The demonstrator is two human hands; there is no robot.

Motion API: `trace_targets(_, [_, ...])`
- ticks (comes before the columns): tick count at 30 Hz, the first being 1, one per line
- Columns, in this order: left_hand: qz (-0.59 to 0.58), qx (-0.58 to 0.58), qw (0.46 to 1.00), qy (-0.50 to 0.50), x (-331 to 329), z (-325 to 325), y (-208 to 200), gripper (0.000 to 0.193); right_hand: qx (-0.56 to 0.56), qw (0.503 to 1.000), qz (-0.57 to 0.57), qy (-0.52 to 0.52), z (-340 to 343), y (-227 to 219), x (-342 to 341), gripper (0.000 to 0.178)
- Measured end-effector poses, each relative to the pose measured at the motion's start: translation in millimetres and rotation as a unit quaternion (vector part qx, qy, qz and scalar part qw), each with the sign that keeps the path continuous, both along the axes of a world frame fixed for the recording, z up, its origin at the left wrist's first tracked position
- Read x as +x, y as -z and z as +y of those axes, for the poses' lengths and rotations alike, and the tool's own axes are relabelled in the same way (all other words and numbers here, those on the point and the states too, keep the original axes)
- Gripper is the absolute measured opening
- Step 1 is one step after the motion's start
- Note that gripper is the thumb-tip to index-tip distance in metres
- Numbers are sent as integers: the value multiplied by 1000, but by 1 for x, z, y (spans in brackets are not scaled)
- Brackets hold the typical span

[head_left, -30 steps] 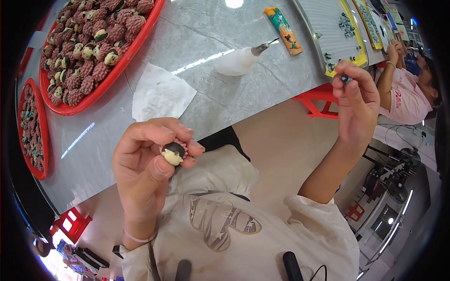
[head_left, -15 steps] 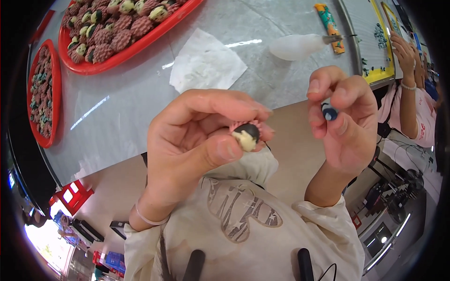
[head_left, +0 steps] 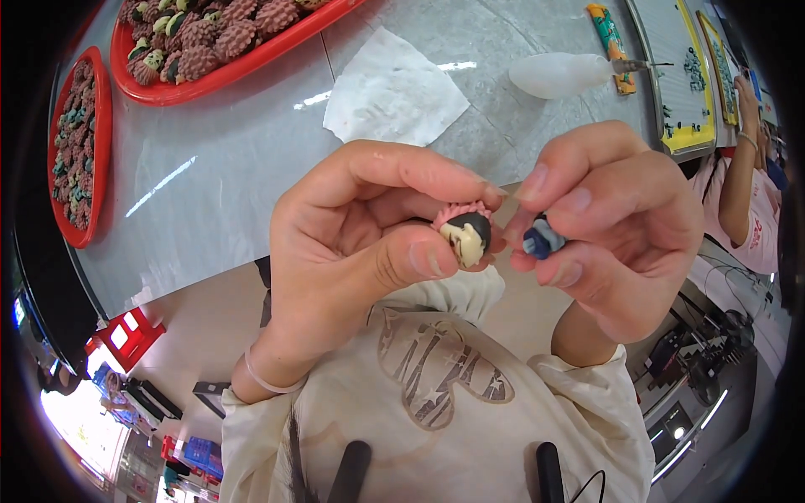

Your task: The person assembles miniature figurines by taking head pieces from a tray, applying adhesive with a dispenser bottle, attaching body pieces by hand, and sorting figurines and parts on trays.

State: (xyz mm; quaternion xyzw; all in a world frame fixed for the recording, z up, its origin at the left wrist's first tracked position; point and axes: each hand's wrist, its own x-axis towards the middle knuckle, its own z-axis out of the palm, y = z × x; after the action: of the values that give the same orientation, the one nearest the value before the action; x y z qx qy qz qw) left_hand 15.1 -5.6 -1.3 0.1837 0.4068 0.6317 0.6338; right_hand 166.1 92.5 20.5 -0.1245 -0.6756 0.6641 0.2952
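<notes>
Beside a gray table, left hand fingers pinch a toy head, right hand fingers a blue piece; both seem light, firm, best gripped by their sides.

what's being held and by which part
Left grip: a small pink-backed head, pinched around its edge, face uncovered. Right grip: a small blue piece, pinched toward its greyish end, dark-blue end free.
</notes>
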Motion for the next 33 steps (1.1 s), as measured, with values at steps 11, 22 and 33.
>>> trace_targets(11, [-25,-8,1000,-6,5,3,-1,40,130,986,-38,99,-13,-1,-3,27])
trace_targets(22, [233,87,967,-50,2,-4,3,29,301,935,-78,168,-22,-4,-8,26])
trace_targets(33, [166,51,984,-45,-2,-3,6,31,262,956,-21,132,-18,11,-15,20])
